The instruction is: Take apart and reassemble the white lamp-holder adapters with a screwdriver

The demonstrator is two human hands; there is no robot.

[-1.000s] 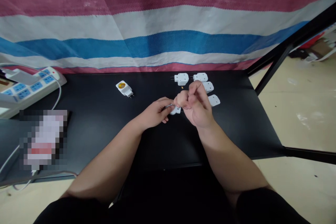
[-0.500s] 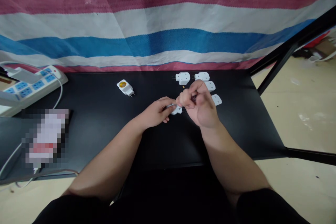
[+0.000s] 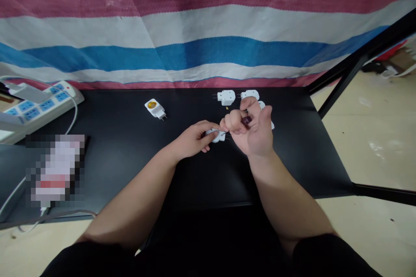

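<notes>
My left hand [image 3: 194,136] pinches a white plug-in unit [image 3: 218,136] just above the black table, its two thin pins pointing right. In my right hand [image 3: 250,127], turned palm up, the curled fingers grip a screwdriver with a dark reddish handle [image 3: 247,120]. The thumb and one finger stand away from it. Its thin shaft runs toward the unit, mostly hidden by the fingers. Beyond my hands lie a similar white unit [image 3: 226,97] and another [image 3: 250,95]; further ones are partly covered by my right hand. A tiny brass-coloured piece [image 3: 227,107] lies close by.
Left of centre is a white unit [image 3: 155,108] with a yellow round face. A power strip [image 3: 45,106] and a blurred-out phone [image 3: 58,166] with a cable occupy the left side. A striped tarp [image 3: 195,52] hangs behind the table [image 3: 130,147]; a black metal frame [image 3: 344,82] borders the right.
My right hand has rotated, so its palm and thumb face up and the dark handle end shows more. My left hand stays on the white unit.
</notes>
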